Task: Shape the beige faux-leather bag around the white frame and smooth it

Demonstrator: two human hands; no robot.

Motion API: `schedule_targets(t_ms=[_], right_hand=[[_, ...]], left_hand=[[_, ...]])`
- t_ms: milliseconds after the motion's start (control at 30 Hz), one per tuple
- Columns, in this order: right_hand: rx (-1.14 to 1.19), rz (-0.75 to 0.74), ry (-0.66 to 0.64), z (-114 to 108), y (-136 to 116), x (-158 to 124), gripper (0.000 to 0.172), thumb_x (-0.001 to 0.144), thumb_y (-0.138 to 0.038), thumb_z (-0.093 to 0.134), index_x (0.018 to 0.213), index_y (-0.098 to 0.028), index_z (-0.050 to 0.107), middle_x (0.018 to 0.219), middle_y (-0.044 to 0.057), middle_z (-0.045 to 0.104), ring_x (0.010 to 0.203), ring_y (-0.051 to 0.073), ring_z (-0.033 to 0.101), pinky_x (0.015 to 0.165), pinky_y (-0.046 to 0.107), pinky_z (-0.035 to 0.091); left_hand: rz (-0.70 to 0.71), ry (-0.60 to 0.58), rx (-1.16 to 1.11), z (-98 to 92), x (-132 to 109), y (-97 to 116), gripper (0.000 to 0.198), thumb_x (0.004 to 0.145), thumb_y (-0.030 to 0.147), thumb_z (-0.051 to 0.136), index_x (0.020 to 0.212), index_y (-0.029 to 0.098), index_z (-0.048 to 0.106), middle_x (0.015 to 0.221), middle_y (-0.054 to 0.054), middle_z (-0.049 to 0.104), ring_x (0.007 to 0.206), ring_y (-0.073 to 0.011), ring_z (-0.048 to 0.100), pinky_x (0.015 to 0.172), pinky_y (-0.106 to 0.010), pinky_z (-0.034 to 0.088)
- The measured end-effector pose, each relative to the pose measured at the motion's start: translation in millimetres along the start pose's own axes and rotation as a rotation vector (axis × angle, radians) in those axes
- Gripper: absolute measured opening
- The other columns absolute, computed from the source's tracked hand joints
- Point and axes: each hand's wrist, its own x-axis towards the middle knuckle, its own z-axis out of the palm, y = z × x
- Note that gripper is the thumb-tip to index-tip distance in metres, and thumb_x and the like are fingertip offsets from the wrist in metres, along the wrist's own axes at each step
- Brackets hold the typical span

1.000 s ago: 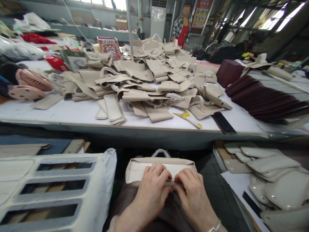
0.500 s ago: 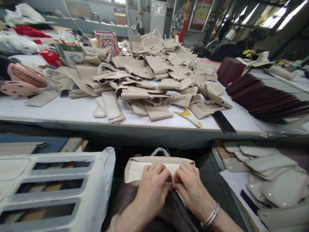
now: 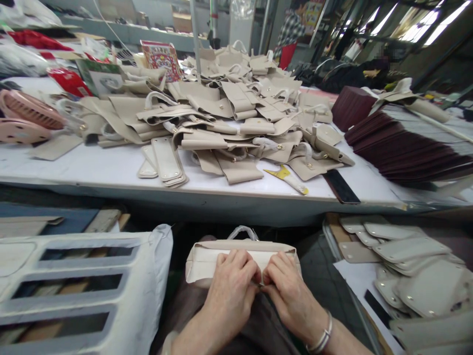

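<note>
A beige handbag (image 3: 205, 265) with a pale lining rests on my lap, its open side towards me and its plastic-wrapped handle (image 3: 243, 231) at the far side. My left hand (image 3: 236, 273) is closed on the bag's near edge, fingers curled over into the opening. Close beside it, my right hand (image 3: 283, 276) pinches the same edge, thumb below and fingers inside. The two sets of fingertips almost meet at the middle of the edge. What lies between the fingertips is hidden.
Ahead, a white table (image 3: 92, 170) bears a heap of beige bag pieces (image 3: 236, 103), a yellow-and-white cutting tool (image 3: 286, 178) and a dark strip (image 3: 340, 186). Maroon sheets (image 3: 402, 148) are stacked to the right. Beige panels with studs (image 3: 424, 276) lie lower right; a white slotted frame (image 3: 74, 268) stands left.
My view has shifted slightly, moving the scene a little to the left. Both hands keep their hold on the bag's near edge, with the right fingers curled slightly closer to the left ones.
</note>
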Motion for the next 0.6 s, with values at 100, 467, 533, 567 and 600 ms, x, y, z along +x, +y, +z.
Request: schedule_targets(t_ms=[100,467,533,567,600], right_hand=[[-0.067,-0.14,0.079,5.0,4.4,-6.6,0.021,0.09,0.001,0.041,0.084,-0.018,0.047,0.083,0.003,0.048,0.082,0.02,0.041,0.073,0.036,0.035],[-0.336,-0.377,0.214,22.4,23.9,-25.1,0.022,0.09,0.001,0.041,0.098,-0.009,0.058,0.089,0.01,0.053,0.088,0.025,0.046,0.08,0.042,0.039],[-0.331,-0.393,0.253,25.5,25.6,-26.9,0.023,0.089,0.002,0.041,0.1,-0.007,0.059,0.092,0.012,0.055,0.091,0.025,0.048,0.082,0.043,0.04],[-0.311,-0.392,0.277,27.0,25.6,-27.5,0.023,0.089,0.002,0.041,0.1,-0.006,0.059,0.092,0.012,0.055,0.091,0.025,0.048,0.082,0.043,0.04],[-0.287,-0.388,0.302,28.2,25.1,-28.0,0.023,0.088,0.003,0.041,0.099,-0.006,0.06,0.092,0.012,0.056,0.091,0.025,0.048,0.082,0.043,0.04]], left_hand=[[0.009,0.003,0.0,-0.1,0.1,-0.4,0.023,0.079,0.001,0.055,0.085,0.023,0.059,0.096,0.0,0.06,0.094,-0.0212,0.049,0.078,-0.039,0.028],[0.028,0.039,-0.026,-0.4,0.8,-2.4,0.028,0.077,-0.003,0.056,0.086,0.023,0.06,0.094,0.001,0.06,0.091,-0.0199,0.051,0.077,-0.038,0.028],[0.024,0.044,-0.033,-0.6,0.7,-2.3,0.027,0.076,-0.003,0.057,0.084,0.023,0.059,0.092,0.001,0.06,0.09,-0.0197,0.05,0.076,-0.038,0.028],[0.025,0.051,-0.034,-0.2,0.7,-2.3,0.026,0.076,-0.004,0.057,0.081,0.022,0.059,0.091,0.001,0.059,0.089,-0.0197,0.05,0.076,-0.038,0.027],[0.029,0.062,-0.035,0.6,0.6,-2.4,0.026,0.076,-0.004,0.059,0.08,0.021,0.058,0.09,0.001,0.059,0.089,-0.0197,0.05,0.075,-0.038,0.027]])
